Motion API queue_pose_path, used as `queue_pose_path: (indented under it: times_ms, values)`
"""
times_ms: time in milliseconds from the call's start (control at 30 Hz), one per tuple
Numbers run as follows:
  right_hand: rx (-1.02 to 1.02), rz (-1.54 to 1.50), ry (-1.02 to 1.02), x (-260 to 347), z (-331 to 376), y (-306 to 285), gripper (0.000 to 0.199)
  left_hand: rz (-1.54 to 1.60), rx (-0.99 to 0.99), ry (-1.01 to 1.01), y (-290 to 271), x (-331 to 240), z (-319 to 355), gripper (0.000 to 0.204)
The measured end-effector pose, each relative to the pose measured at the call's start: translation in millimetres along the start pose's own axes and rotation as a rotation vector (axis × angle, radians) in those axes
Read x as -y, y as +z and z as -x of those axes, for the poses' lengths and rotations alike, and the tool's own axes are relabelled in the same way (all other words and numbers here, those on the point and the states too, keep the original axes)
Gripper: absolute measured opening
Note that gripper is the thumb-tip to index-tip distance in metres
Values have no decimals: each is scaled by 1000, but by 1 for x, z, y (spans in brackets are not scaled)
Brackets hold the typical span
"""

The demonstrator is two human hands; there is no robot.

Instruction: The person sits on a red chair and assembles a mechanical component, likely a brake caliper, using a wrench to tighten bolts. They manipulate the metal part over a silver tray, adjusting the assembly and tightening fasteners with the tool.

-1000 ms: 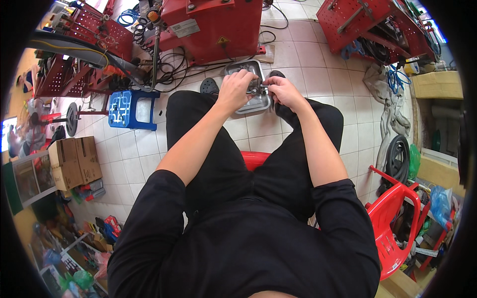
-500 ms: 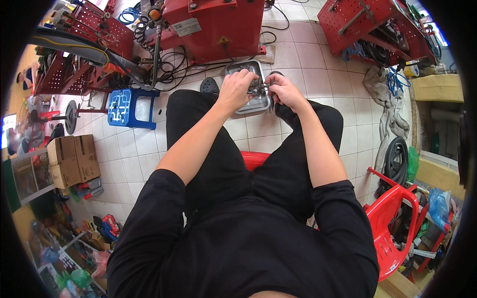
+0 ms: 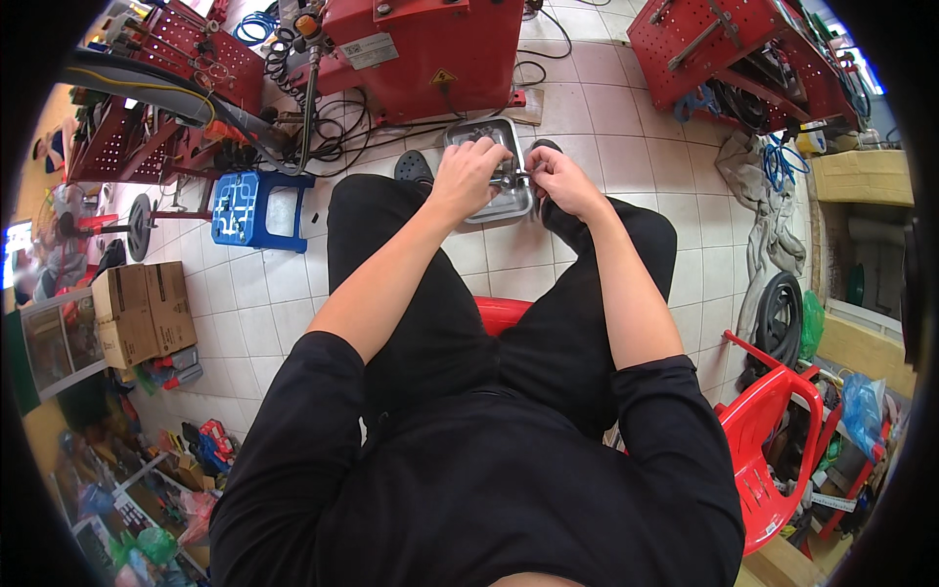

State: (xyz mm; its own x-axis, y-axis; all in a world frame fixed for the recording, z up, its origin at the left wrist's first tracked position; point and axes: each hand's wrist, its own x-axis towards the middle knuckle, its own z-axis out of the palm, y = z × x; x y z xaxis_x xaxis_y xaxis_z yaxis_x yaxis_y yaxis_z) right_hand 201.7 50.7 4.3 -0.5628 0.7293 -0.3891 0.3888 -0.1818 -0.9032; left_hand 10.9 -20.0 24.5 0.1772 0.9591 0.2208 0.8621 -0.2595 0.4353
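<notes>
A grey tray (image 3: pixel 501 215) with loose metal pieces sits on the floor between my feet. Over it, both hands meet at a small shiny metal part (image 3: pixel 511 180), too small to name more exactly. My left hand (image 3: pixel 469 176) is closed on its left end, fingers bent and thumb low. My right hand (image 3: pixel 564 182) pinches the right end between thumb and fingertips. Fingers partly hide the part, and my left hand covers some of the tray.
A red machine (image 3: pixel 421 59) stands just beyond the tray, with black cables by its base. To the left are a blue stool (image 3: pixel 235 213) and cardboard boxes (image 3: pixel 147 313). A red chair (image 3: pixel 768 470) stands right; a red tool cart (image 3: pixel 704 49) is far right.
Both hands stay nearly in place over the tray. The fingers and the small metal part between them have shifted only slightly.
</notes>
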Motion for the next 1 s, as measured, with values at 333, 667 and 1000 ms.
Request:
queue_pose_path:
  times_ms: [333,667,1000]
  values:
    - [18,-49,-12,-2,0,0,21,21,35,-33,0,-2,0,53]
    - [-8,-25,-9,10,6,2,22,57,39,-62,-1,0,0,54]
    - [-42,-23,-6,15,8,3,24,78,57,-93,-2,1,0,54]
